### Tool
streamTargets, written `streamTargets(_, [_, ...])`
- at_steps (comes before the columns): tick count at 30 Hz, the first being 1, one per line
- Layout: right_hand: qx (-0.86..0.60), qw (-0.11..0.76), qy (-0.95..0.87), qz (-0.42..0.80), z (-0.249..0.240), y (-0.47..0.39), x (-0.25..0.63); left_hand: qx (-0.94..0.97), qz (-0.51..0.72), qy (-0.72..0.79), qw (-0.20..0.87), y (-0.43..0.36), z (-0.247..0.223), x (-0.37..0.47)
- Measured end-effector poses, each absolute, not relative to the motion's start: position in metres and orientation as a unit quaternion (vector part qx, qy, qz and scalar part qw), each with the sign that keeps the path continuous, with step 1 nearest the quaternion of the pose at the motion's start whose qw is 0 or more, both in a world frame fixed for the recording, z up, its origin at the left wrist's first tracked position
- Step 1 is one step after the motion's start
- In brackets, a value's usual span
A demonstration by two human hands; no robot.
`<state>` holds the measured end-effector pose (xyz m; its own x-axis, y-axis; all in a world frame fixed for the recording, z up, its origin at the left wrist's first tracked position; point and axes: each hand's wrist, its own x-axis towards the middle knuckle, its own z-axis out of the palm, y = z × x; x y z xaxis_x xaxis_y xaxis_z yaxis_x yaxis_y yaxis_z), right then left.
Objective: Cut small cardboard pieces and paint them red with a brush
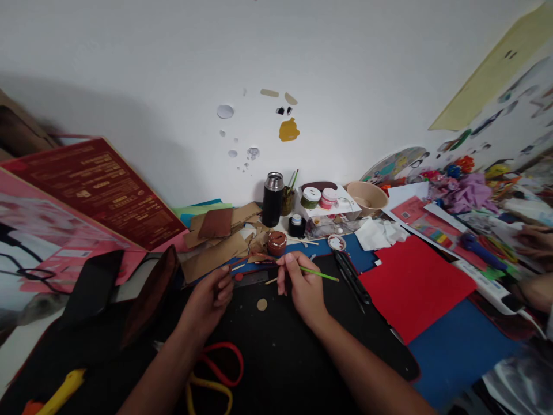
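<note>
My right grip (303,288) is closed on a green-handled brush (320,273), thumb and fingers together, while my left grip (209,300) pinches a slim brown piece (238,263) over the tabletop (276,363). Just beyond my right fingers, a jar (277,246) holds brown paint; behind it, a murky cup (287,203) has brushes (294,180) standing in it, beside a black flask (272,204). Two lidded pots (311,199), one green, one pink, sit on a white box (345,203).

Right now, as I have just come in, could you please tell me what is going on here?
A person's right hand holds a green brush, with an open jar of brown paint standing just beyond. The left hand is curled; whether it grips anything is hard to tell. A small disc lies on the black mat between the hands.
</note>
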<state>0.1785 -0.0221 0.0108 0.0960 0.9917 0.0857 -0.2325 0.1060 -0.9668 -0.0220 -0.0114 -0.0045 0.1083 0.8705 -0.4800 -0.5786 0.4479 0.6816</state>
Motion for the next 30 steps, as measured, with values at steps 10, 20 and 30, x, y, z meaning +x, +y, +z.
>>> streamTargets(10, [-0.455,0.600,-0.416,0.509,0.001,-0.024,0.185,0.576,0.494,0.616,0.211,-0.033,0.008,-0.024])
streamTargets(20, [-0.465,0.597,-0.411,0.509,-0.003,-0.026,0.184,0.651,0.469,0.575,0.163,-0.034,0.012,-0.022])
streamTargets(30, [-0.447,0.605,-0.417,0.510,0.007,-0.033,0.181,0.619,0.463,0.610,0.175,-0.028,0.001,-0.023])
